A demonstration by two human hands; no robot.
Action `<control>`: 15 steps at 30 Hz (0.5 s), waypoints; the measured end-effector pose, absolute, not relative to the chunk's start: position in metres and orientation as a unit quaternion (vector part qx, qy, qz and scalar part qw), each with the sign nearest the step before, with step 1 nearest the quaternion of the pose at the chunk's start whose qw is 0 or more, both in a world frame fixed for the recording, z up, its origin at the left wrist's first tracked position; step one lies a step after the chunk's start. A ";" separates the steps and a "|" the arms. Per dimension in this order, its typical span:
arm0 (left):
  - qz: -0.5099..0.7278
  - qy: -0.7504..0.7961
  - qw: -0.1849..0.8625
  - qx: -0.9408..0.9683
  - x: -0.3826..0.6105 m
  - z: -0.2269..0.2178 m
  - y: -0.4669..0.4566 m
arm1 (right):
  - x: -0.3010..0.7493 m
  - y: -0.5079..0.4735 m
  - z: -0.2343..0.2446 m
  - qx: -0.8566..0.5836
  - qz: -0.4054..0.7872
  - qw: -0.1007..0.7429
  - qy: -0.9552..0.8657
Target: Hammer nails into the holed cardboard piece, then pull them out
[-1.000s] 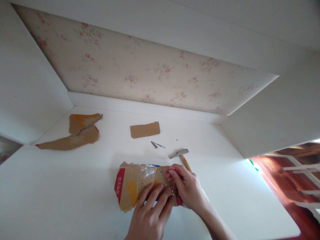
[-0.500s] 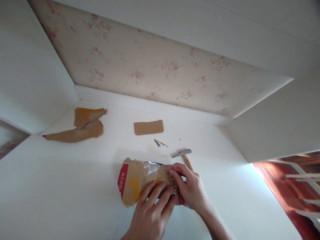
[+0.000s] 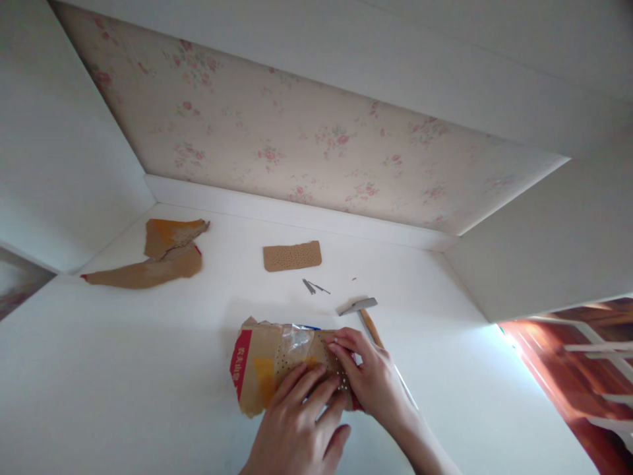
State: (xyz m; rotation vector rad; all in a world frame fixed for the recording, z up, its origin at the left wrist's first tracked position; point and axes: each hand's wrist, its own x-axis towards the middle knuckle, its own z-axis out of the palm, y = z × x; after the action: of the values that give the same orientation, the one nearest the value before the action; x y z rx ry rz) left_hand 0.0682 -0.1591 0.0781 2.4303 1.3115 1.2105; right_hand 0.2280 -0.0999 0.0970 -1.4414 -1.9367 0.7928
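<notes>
- Head view: one person's two bare hands work at a white tabletop (image 3: 148, 369) set in a white alcove.
- Cardboard piece (image 3: 262, 369): brown, torn along its edges, with a red printed band on its left end, a yellow patch, a strip of clear tape across the top and rows of small holes. It lies flat on the tabletop, near the front edge and centred under both hands.
- Left hand (image 3: 297, 432): palm down, fingers spread and laid flat across the lower right part of the cardboard piece, with the thumb out to the right on the tabletop.
- Right hand (image 3: 370, 382): fingers curled and drawn together, fingertips (image 3: 339, 344) touching the upper right part of the cardboard piece among the holes. Whether they pinch anything small cannot be told.
- Hammer (image 3: 358, 305): metal head and wooden handle, lying on the tabletop just behind the right hand. The handle runs toward the right wrist and is partly hidden by the hand.
- Nails (image 3: 312, 287): a few thin grey ones, loose on the tabletop, just left of the hammer head.
- Perforated strip (image 3: 291, 256): a small brown rectangle with holes, lying flat behind the nails, near the back ledge.
- Torn scraps (image 3: 161, 260): two brown pieces, overlapping, at the far left of the tabletop.
- Floral wallpaper (image 3: 297, 145): covers the back panel above the white ledge.
</notes>
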 end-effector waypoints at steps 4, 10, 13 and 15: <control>0.400 0.482 0.147 0.766 0.060 0.108 -0.140 | 0.227 -0.099 0.098 -0.534 0.295 0.299 -0.733; 0.388 0.511 0.150 0.752 0.060 0.114 -0.110 | 0.229 -0.098 0.098 -0.520 0.294 0.304 -0.743; 0.378 0.505 0.172 0.756 0.064 0.106 -0.107 | 0.230 -0.098 0.096 -0.522 0.295 0.300 -0.742; 0.387 0.506 0.173 0.751 0.065 0.101 -0.107 | 0.229 -0.098 0.096 -0.521 0.299 0.298 -0.742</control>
State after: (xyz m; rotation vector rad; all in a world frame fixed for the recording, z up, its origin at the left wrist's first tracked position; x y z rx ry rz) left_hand 0.0652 -0.1065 0.1014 2.1296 1.4363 1.0982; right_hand 0.2290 -0.0984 0.0956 -1.3845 -1.9714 0.7938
